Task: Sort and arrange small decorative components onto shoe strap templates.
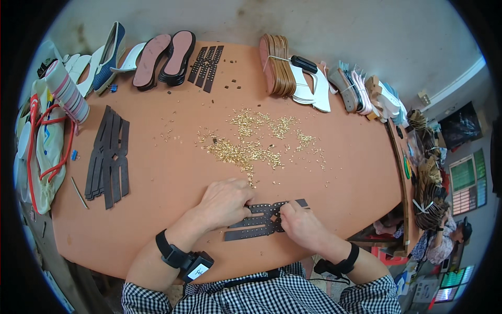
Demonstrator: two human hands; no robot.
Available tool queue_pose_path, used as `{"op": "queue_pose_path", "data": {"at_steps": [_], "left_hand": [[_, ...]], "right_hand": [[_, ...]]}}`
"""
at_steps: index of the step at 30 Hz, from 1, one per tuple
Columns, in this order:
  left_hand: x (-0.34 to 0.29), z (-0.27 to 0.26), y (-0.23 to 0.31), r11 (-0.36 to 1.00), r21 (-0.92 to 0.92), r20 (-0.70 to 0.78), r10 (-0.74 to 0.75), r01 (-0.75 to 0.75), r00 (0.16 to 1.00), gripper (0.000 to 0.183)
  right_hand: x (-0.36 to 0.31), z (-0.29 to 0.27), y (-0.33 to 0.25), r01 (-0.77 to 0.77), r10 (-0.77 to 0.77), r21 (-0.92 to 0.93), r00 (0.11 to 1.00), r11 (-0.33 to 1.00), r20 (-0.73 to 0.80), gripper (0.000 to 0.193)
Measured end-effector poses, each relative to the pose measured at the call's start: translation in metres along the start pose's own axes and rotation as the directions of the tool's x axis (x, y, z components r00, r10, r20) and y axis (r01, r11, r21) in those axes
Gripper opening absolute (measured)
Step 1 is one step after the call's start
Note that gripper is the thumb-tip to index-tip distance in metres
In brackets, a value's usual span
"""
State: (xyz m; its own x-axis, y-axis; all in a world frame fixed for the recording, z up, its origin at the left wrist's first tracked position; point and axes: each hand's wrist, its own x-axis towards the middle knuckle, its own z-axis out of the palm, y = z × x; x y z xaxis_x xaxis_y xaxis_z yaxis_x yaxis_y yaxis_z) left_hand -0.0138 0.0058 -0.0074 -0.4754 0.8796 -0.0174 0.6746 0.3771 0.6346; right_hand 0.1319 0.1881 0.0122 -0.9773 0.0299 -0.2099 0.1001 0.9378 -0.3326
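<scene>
A dark slotted shoe upper [254,232], dotted with small gold studs, lies on the table in front of me. My right hand [306,225] is closed in a pinch on its right part, over the upper edge. At the upper left end of the piece, my left hand [226,201] is curled with its fingertips pointing down; whatever they pinch is hidden. Just beyond that hand, a scattered heap of loose gold studs [235,153] spreads across the middle of the table.
Stacked plain dark uppers [107,162] lie at left, near a thin metal rod [79,192]. A studded upper [206,68] rests at the back beside pink-topped soles [180,55]. Bundled insoles [277,65] stand at the back right. A striped cup [67,91] is far left. Another person [444,238] sits at right.
</scene>
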Motion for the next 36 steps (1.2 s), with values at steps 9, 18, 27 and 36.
{"op": "queue_pose_path", "data": {"at_steps": [9, 18, 27, 36], "left_hand": [[-0.001, -0.001, 0.001, 1.000, 0.017, 0.005, -0.007, 0.007, 1.000, 0.018], [0.000, -0.002, 0.002, 1.000, 0.017, 0.005, -0.009, 0.009, 1.000, 0.019], [0.000, 0.000, 0.000, 1.000, 0.013, -0.008, 0.008, -0.008, 1.000, 0.020], [0.000, -0.004, 0.004, 1.000, 0.006, 0.020, -0.003, 0.002, 1.000, 0.012]], "right_hand": [[0.000, 0.000, 0.005, 0.081, -0.081, -0.034, 0.997, 0.996, -0.015, 0.010], [0.003, -0.005, 0.009, -0.012, 0.011, 0.142, 1.000, 0.990, 0.006, 0.010], [0.022, -0.015, 0.009, -0.123, 0.096, 0.108, 0.969, 0.987, 0.226, 0.013], [0.023, -0.017, 0.007, -0.047, 0.034, 0.071, 0.984, 0.996, 0.176, 0.021]]}}
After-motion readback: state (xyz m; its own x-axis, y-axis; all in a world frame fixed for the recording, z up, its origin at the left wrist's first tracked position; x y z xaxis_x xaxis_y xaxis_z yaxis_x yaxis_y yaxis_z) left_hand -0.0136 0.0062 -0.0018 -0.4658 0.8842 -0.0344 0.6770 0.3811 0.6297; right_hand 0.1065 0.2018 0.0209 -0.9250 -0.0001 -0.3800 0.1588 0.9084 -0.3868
